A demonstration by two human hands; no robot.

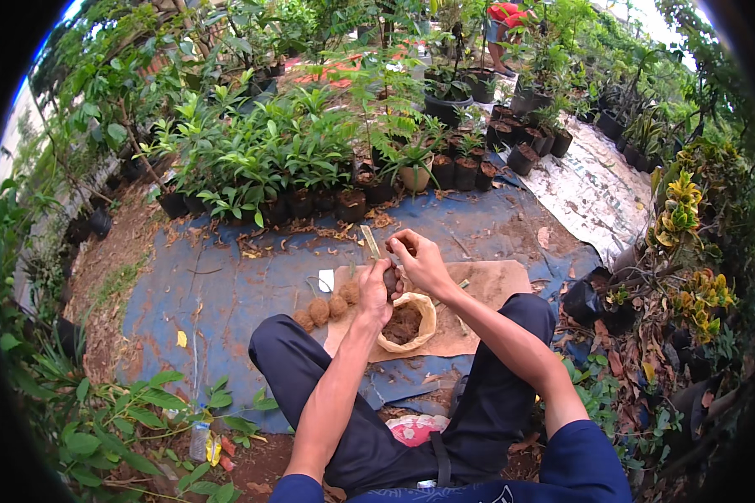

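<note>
My left hand (379, 292) is closed around a pale, flat-looking stick (370, 241) that juts up past the fingers. A dark brown lump (393, 280), soil-like, shows between this hand and the other. Just to the right, my right hand (423, 261) has thumb and fingers pinched together above the lump; what they hold is too small to make out. Below both hands stands a cream sack (430, 325) with a rolled-down rim, filled with loose brown fibre or soil (402, 324). Several fuzzy brown balls (337, 305) lie in a row to its left.
A brown sheet (499, 281) lies under the sack on a blue tarp (226, 289). A white card (325, 280) rests behind the balls. Potted plants (285, 155) line the far side. A person in red (507, 15) bends far back. A plastic bottle (200, 440) lies lower left.
</note>
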